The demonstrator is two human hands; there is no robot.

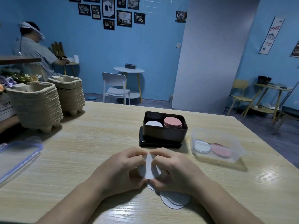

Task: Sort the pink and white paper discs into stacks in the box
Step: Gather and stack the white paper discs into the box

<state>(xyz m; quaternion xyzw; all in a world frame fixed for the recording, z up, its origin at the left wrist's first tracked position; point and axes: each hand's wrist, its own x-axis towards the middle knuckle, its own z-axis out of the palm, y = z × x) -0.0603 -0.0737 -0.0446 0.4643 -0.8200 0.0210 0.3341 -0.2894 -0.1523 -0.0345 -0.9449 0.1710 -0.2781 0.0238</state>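
Squaring up a few white discs (149,168) before they go into the box.

Head view: my left hand (123,168) and right hand (174,170) both curl round the discs' rim, thumbs at the near edge and fingertips at the far edge, low over the table (100,143) just in front of the black box (165,133). I'd keep the pinch light so the paper doesn't buckle, get the edges flush, then set them on the white stack (153,124) in the box's left side, not the pink stack (172,122) beside it. More loose discs (175,200) lie under my right wrist. The pale wood-grain top looks glossy; a clear tub (233,143) on the right holds white and pink discs, and pulp trays (35,105) stand far left. Blue walls carry framed pictures, and another person (34,49) sits at the back.
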